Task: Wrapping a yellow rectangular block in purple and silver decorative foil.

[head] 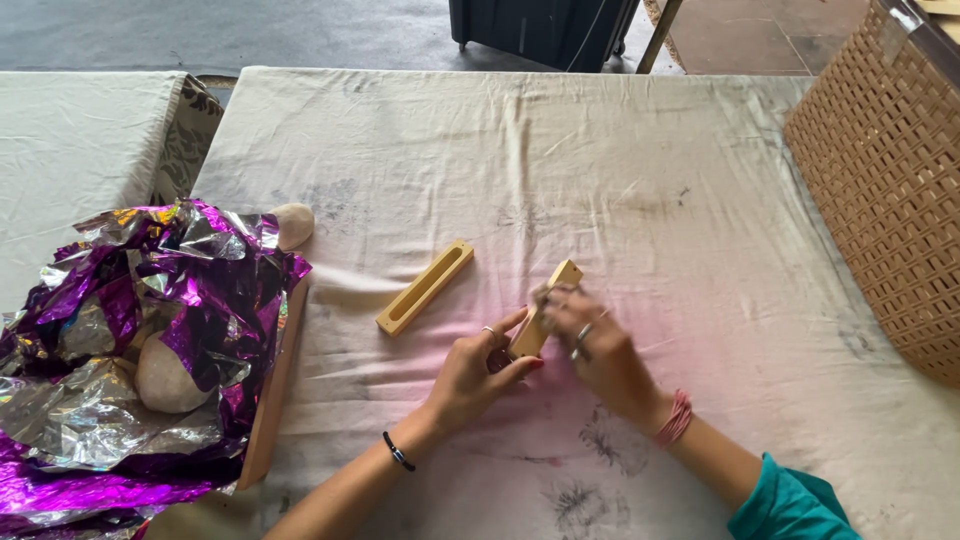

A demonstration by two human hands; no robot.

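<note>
Single head-worn view, looking steeply down on the cloth-covered table (620, 180). Close range. Far edge and floor (200, 30) fill the top.

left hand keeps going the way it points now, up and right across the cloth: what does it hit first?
The left hand already touches the wooden block it holds with the right hand. Beyond the block, only bare tablecloth shows, though depth is hard to judge.

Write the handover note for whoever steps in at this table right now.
Left hand: grip on the lower end of a wooden block.
Right hand: fingers on the block's upper part; blurred, so its exact grip is unclear.
A second wooden piece, slotted, lies apart on the cloth, to the left.
Crumpled purple foil with pale lumps sits on a board at the table's left edge.
Done and left: cannot tell.
</note>
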